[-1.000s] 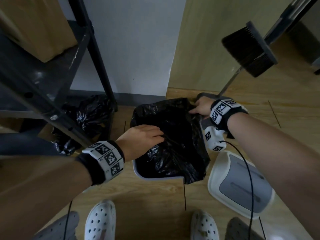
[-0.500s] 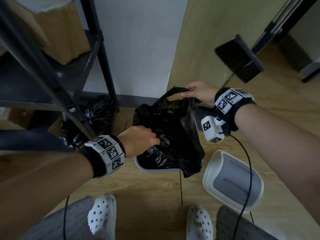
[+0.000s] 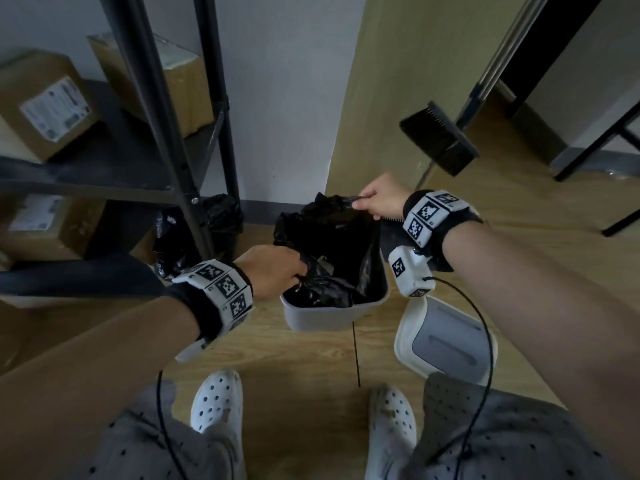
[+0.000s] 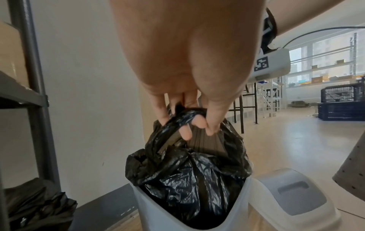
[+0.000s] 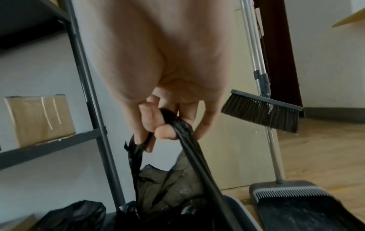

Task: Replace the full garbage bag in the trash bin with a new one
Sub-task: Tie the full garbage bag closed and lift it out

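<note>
Both hands have risen since the earlier frames, drawing the black garbage bag (image 3: 332, 251) upward so that its upper part now stands above the rim of the white trash bin (image 3: 325, 315), while its lower part remains inside the bin. Nearest the camera, two white perforated shoes (image 3: 216, 403) stand on the wooden floor (image 3: 298, 362). One left hand (image 3: 273, 271) has its fingers (image 4: 214, 115) curled round a gathered fold at the near-left edge of the bag. One right hand (image 3: 381, 199), held higher and farther away, pinches a twisted strip of the far edge; in the right wrist view the strip runs taut between thumb and fingers (image 5: 168, 132). One bin lid (image 3: 446, 341), white with a grey centre, lies on the floor just right of the bin. One further black bag (image 3: 194, 237) sits on the floor left of the bin, under one dark metal shelf unit (image 3: 145, 157). At least three cardboard boxes (image 3: 45, 102) rest on its shelves. One broom (image 3: 440, 140) hangs against the tan wall panel at the far right, above one dustpan (image 5: 292, 203).
</note>
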Demonstrator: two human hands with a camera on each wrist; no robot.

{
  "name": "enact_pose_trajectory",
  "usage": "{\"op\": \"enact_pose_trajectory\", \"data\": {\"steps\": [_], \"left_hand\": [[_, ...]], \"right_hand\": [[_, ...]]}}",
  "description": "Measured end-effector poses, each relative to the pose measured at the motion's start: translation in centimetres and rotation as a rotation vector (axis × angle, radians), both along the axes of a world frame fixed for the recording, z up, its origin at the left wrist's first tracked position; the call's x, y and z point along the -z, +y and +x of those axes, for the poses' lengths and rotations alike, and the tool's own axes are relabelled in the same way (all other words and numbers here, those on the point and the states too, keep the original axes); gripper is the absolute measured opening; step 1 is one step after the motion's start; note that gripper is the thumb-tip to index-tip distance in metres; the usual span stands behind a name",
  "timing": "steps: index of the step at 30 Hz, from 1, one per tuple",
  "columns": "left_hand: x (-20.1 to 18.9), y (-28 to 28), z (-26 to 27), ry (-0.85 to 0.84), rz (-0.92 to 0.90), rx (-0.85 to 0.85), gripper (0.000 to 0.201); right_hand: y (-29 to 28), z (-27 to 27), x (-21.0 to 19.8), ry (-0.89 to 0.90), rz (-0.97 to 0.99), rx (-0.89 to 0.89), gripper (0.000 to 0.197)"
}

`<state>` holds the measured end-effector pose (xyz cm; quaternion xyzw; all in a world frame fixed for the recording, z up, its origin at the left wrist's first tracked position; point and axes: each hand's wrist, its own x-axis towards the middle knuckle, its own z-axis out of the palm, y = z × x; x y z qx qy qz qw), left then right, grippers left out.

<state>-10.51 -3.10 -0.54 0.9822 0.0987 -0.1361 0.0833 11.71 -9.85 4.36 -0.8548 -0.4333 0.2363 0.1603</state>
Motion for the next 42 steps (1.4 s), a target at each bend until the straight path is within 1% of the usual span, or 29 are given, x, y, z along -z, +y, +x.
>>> {"op": "enact_pose_trajectory", "data": {"steps": [2, 4, 8, 11, 15, 17, 18, 19, 21, 22, 25, 26, 27, 31, 32, 34, 36, 37, 38, 39, 40, 42], "left_hand": [[-0.5, -0.1, -0.3, -0.020, 0.003, -0.041, 0.024], [-1.1, -0.2, -0.6, -0.037, 0.014, -0.087, 0.023], [-2.0, 0.0, -0.6, -0.154, -0.021, -0.225, 0.020], [-2.4, 0.0, -0.3, -0.232, -0.136, -0.319, 0.018], [-2.9, 0.3, 0.4, -0.371, -0.328, -0.405, 0.021], [-3.3, 0.2, 1.1, -0.456, -0.458, -0.495, 0.022], [-3.5, 0.1, 1.5, -0.509, -0.552, -0.553, 0.023], [-3.7, 0.1, 2.0, -0.562, -0.667, -0.617, 0.024], [-4.1, -0.1, 3.1, -0.656, -0.916, -0.724, 0.024], [-4.2, -0.2, 3.6, -0.685, -1.047, -0.756, 0.025], [-4.4, -0.7, 5.2, -0.726, -1.424, -0.782, 0.026], [-4.4, -0.8, 5.6, -0.728, -1.491, -0.784, 0.026], [-4.2, -0.9, 6.1, -0.732, -1.520, -0.782, 0.025], [-3.9, -0.8, 7.0, -0.732, -1.481, -0.781, 0.012], [-3.8, -0.8, 7.1, -0.715, -1.465, -0.792, 0.015], [-3.4, -0.6, 7.5, -0.661, -1.399, -0.798, 0.034], [-2.9, -0.7, 8.0, -0.614, -1.294, -0.763, 0.054], [-2.8, -0.9, 8.3, -0.601, -1.222, -0.738, 0.059], [-2.7, -1.3, 8.4, -0.597, -1.142, -0.705, 0.057], [-2.7, -1.7, 8.6, -0.597, -1.077, -0.681, 0.050], [-2.6, -1.9, 8.8, -0.613, -1.031, -0.674, 0.039], [-2.5, -2.2, 9.0, -0.663, -1.000, -0.708, 0.014]], "right_hand": [[-0.2, -0.9, -0.6, 0.003, 0.044, -0.009, 0.029], [-0.5, -1.7, -1.3, 0.046, 0.114, 0.011, 0.035], [-1.9, -2.0, -2.3, 0.101, 0.253, 0.116, 0.024], [-3.2, -2.3, -1.6, 0.095, 0.320, 0.182, 0.018], [-4.0, -2.7, -1.0, 0.215, 0.490, 0.267, 0.015], [-4.3, -2.6, -1.2, 0.225, 0.554, 0.304, 0.012], [-4.4, -2.6, -1.4, 0.244, 0.584, 0.320, 0.009], [-4.5, -2.5, -1.6, 0.283, 0.610, 0.319, 0.010], [-4.5, -2.3, -1.9, 0.360, 0.626, 0.261, 0.022], [-4.5, -2.3, -1.9, 0.374, 0.612, 0.232, 0.022], [-4.2, -2.2, -1.7, 0.324, 0.549, 0.214, 0.008], [-4.1, -2.1, -1.6, 0.313, 0.533, 0.214, 0.010], [-4.1, -1.8, -1.5, 0.326, 0.521, 0.206, 0.012], [-4.2, -1.1, -1.7, 0.381, 0.501, 0.152, 0.011], [-4.4, -0.9, -2.0, 0.400, 0.495, 0.139, 0.014], [-4.6, -0.6, -2.3, 0.441, 0.454, 0.095, 0.024], [-4.8, -0.7, -2.8, 0.455, 0.393, 0.041, 0.030], [-4.8, -0.9, -3.0, 0.456, 0.368, 0.017, 0.033], [-4.7, -1.1, -3.2, 0.455, 0.342, -0.006, 0.035], [-4.5, -1.4, -3.2, 0.446, 0.310, -0.030, 0.037], [-4.2, -1.6, -3.2, 0.417, 0.269, -0.058, 0.038], [-3.5, -2.0, -3.2, 0.316, 0.223, -0.109, 0.041]]}}
